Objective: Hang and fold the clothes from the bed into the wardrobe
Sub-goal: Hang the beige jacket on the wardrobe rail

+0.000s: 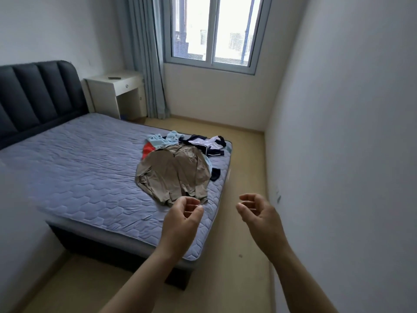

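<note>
While left hand (184, 216) and right hand (257, 211) hover loosely curled, holding nothing, tan shirt (173, 172) lies at eleven o'clock by the bed (90, 177) edge; floor (246, 168) at one o'clock.

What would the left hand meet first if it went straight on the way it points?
Probably the near edge of the tan shirt spread on the bed, just ahead of the left hand; depth is unclear.

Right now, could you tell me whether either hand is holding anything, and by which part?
Nothing is held: left hand and right hand hover empty near the beige shirt.
</note>
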